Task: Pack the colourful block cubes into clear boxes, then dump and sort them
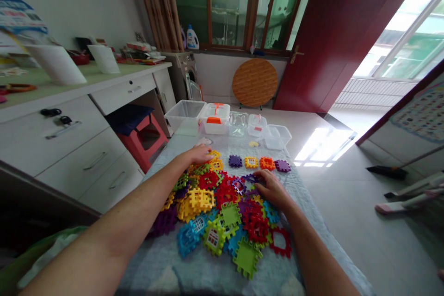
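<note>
A heap of plastic interlocking building blocks (225, 194) in red, yellow, green, blue and purple lies on the cloth-covered table (166, 282). My left hand (200, 153) rests at the far left of the heap, its fingers stretched over yellow blocks (215, 164). At the heap's right side, my right hand (272, 188) has thumb and fingers apart, the fingertips at a dark purple block (250, 177). Beyond the heap lies a row of separate blocks: dark purple (235, 161), yellow (251, 162), orange (267, 163) and lighter purple (282, 165).
Clear plastic bins (185, 110) and a lidded box with orange latches (215, 119) line the table's far end. A pink stool (149, 141) stands at the left, by a white desk (86, 162). A round wooden tabletop (255, 82) leans against the back wall.
</note>
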{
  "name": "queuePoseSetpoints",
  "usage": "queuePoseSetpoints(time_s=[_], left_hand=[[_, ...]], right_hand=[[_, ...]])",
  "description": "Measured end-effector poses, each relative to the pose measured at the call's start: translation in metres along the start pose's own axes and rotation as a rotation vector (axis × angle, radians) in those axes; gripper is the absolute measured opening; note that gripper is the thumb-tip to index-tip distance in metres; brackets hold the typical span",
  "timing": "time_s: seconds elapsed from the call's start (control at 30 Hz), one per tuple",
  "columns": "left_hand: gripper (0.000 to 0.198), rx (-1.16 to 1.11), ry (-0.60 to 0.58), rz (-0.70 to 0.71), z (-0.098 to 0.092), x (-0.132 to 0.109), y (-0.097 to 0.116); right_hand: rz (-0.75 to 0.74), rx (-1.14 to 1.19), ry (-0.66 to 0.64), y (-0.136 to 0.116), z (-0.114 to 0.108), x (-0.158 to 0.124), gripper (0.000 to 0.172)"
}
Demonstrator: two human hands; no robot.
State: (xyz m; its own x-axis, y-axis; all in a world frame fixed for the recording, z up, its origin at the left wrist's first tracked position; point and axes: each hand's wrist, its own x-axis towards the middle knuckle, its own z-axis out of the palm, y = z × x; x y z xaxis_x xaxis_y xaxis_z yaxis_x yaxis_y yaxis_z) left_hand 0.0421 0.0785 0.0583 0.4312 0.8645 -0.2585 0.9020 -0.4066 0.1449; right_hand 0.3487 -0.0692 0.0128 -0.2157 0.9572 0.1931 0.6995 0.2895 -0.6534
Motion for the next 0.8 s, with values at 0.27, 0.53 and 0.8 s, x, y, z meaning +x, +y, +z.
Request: queuePoseSetpoints(time_s=[0.27, 0.53, 0.8], left_hand=[[0.069, -0.121, 0.075, 0.013, 0.007, 0.007, 0.005], [0.068, -0.322, 0.144, 0.002, 0.012, 0.027, 0.011], [0.026, -0.597, 0.232, 0.080, 0.000, 0.019, 0.009]], right_hand=[[0.004, 0.005, 0.006, 0.000, 0.000, 0.000, 0.027], [0.004, -0.009, -0.004, 0.002, 0.001, 0.000, 0.026], [-0.018, -0.009, 0.008, 0.008, 0.004, 0.000, 0.027]])
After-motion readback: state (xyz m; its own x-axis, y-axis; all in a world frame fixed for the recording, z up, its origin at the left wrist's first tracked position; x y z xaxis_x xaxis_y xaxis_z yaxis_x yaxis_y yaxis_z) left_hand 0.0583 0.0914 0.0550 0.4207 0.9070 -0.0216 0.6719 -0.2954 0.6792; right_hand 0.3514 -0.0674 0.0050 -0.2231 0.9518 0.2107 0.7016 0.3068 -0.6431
